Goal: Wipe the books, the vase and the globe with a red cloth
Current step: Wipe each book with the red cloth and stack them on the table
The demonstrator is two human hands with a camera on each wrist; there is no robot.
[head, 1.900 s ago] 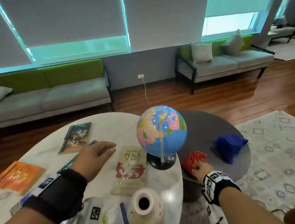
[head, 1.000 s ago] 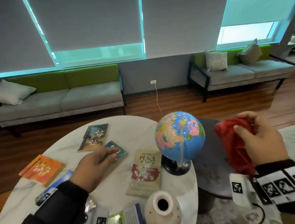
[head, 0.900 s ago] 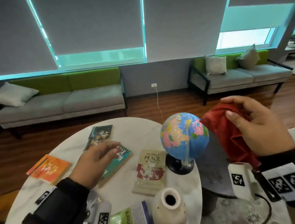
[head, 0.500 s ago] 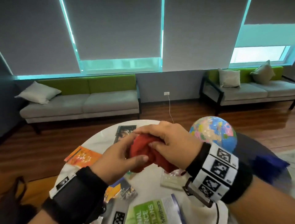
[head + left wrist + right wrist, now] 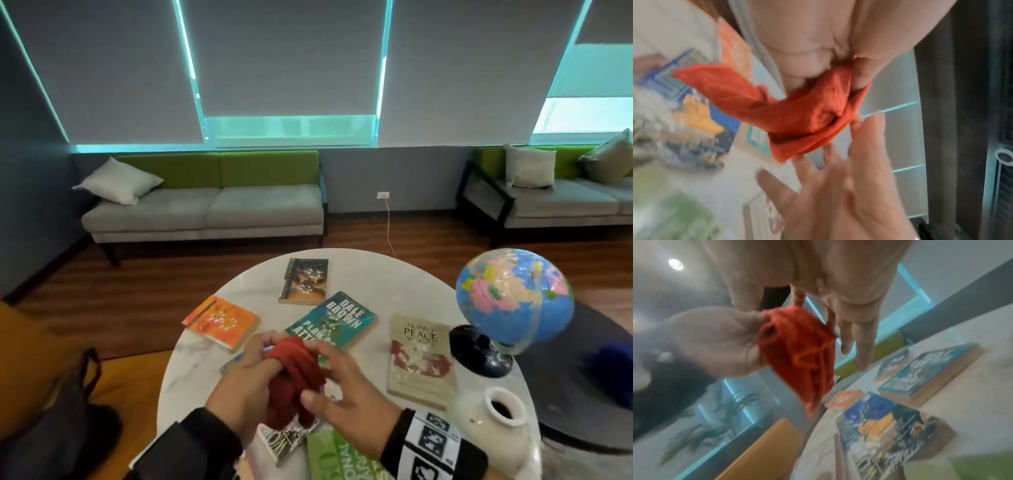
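Observation:
A crumpled red cloth [image 5: 294,373] hangs over the near side of the white marble table [image 5: 376,274]. My left hand [image 5: 246,373] pinches its top between thumb and fingers; the left wrist view shows this grip on the cloth [image 5: 803,110]. My right hand [image 5: 342,387] is beside the cloth with straight, spread fingers [image 5: 855,337] and grips nothing. The globe [image 5: 513,301] stands on its black base at the right. The white vase [image 5: 496,428] is near the front right. Several books lie flat: orange [image 5: 222,322], teal [image 5: 335,322], dark [image 5: 305,281], beige [image 5: 419,359].
A green-covered book [image 5: 339,459] and another paperback lie under my hands. To the right, a lower dark round table [image 5: 582,394] carries a blue cloth [image 5: 609,356]. A black bag [image 5: 68,411] sits on the floor at left. Sofas line the far wall.
My right hand carried the red cloth from the dark table to my left hand. Both hands held it half a second ago; now the right fingers have opened and the left keeps it.

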